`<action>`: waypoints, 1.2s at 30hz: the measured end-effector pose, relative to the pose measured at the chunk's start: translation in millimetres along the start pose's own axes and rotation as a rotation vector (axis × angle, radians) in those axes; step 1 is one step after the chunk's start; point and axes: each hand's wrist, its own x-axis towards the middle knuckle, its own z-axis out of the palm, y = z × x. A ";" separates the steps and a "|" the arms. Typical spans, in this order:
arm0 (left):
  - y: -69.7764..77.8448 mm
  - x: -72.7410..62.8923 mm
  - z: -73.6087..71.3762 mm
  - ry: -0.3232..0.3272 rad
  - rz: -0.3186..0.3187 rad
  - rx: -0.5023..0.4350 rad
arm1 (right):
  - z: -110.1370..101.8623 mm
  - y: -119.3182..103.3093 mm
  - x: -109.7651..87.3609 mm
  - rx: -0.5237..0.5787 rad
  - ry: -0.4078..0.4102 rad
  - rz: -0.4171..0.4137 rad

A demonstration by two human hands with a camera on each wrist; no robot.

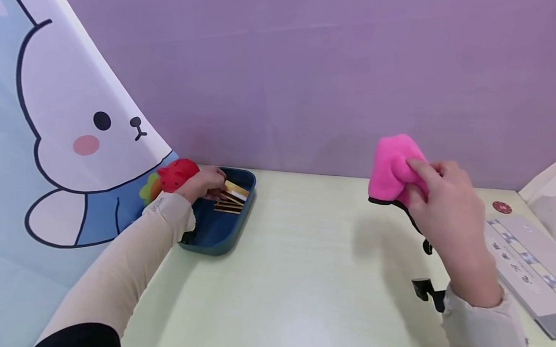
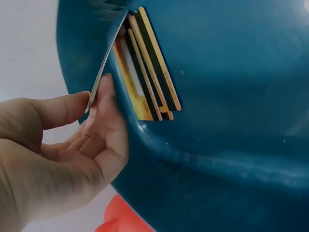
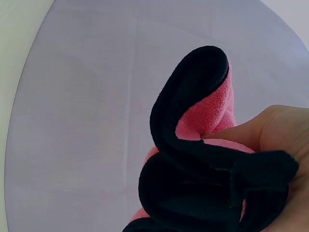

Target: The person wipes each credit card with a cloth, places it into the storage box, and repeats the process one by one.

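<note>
My left hand (image 1: 206, 182) reaches into a dark blue tray (image 1: 215, 243) at the back left. Between thumb and fingers it pinches a thin card (image 2: 104, 63), seen edge-on in the left wrist view. Several gold and dark-striped cards (image 1: 235, 192) lean together against the tray's wall beside it. On the right, my right hand (image 1: 450, 217) holds a bright pink plush cloth piece (image 1: 392, 170) up above the table, thumb and fingers gripping its side. Black edging (image 3: 166, 111) runs along the folded cloth in the right wrist view.
A red pig figure (image 1: 179, 174) is by the tray's left side, next to the rabbit-print curtain (image 1: 74, 133). A pale flat box (image 1: 532, 262) and a red round chip (image 1: 502, 207) lie at the right. A black piece (image 1: 424, 288) shows near my right sleeve.
</note>
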 end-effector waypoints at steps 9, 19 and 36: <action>4.3 -14.3 -6.7 -0.004 -0.053 0.005 | 5.5 8.5 2.1 0.018 -0.114 -0.074; 30.9 -58.4 7.4 0.073 0.222 0.213 | 45.8 62.4 -12.4 -0.096 -0.482 -0.212; 46.6 -117.6 81.5 -0.032 0.445 0.235 | 76.4 52.0 -61.4 -0.299 -0.587 -0.476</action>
